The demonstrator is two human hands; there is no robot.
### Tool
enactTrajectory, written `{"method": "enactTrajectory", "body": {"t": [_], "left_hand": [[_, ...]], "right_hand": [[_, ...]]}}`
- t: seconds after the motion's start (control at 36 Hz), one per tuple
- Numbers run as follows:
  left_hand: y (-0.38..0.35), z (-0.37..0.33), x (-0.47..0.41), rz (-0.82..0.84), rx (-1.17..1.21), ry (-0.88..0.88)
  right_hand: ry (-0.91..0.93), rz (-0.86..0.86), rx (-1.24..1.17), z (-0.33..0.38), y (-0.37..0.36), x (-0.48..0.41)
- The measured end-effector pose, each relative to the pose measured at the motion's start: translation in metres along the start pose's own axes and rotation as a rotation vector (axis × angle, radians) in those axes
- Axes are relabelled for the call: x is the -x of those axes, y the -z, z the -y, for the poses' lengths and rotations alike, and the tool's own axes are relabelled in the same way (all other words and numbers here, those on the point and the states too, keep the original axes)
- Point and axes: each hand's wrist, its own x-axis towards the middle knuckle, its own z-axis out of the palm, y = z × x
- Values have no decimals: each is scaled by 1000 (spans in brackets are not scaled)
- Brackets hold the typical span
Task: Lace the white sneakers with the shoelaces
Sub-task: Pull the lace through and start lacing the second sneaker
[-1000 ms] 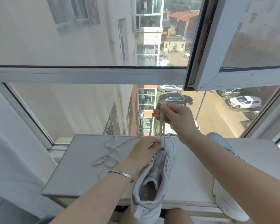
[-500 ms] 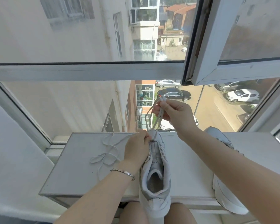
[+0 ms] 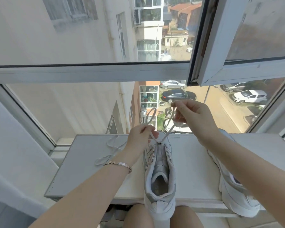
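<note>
A white high-top sneaker [image 3: 160, 175] is being held heel-down at the near edge of the white ledge [image 3: 82, 170], toe toward the window. Its shoelace [image 3: 168, 132] is being pulled up from the front eyelets, one end pinched by the left hand [image 3: 141, 137], the other by the raised right hand [image 3: 194, 117]. A second sneaker [image 3: 237, 195] and a loose lace [image 3: 110, 150] are lying alongside.

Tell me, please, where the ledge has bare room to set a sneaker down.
The ledge is bare between the middle sneaker and the right sneaker, and at its near-left corner. The loose shoelace crowds the far left.
</note>
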Motion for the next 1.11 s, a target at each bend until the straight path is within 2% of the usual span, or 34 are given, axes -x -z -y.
{"method": "enactTrajectory", "body": {"t": [0.06,0.08,0.19,0.28,0.33,0.36,0.44,0.5,0.56,0.58,0.67,0.75,0.83,0.94,1.03,1.11], "left_hand": [[2,2,0,-59,71,68],[3,3,0,-83,71,88],[10,16,-5,-163,-25,222],[11,24,-13,-193,-125,344],[10,21,-11,-201,-242,400],[8,19,-11,-193,-389,381],[3,4,0,-202,-564,289],[0,-5,5,-204,-679,94],[-5,-8,6,-74,-678,-80],[-8,-10,8,21,-652,-109],[-14,-10,14,163,-684,-130],[-16,-2,13,166,-773,-155],[-15,8,8,119,-746,-169],[-13,16,2,110,-666,-171],[-14,17,-1,106,-661,-189],[-15,17,-5,119,-696,-208]], "right_hand": [[-50,72,26,10,13,9],[-51,105,122,14,20,14],[11,129,746,31,51,26],[-171,267,1313,39,65,27],[-260,392,1532,33,66,26],[-262,421,1578,28,63,25],[-99,366,1503,12,43,25],[-18,333,1307,-1,24,20],[-36,354,1101,-17,3,12],[-64,368,1044,-27,-6,8],[-174,407,1038,-54,-26,-4],[-253,441,1044,-70,-31,-12],[-303,425,990,-72,-26,-17],[-496,419,693,-72,-16,-15],[-586,398,565,-72,-13,-15],[-529,432,737,-68,-14,-17]]}}
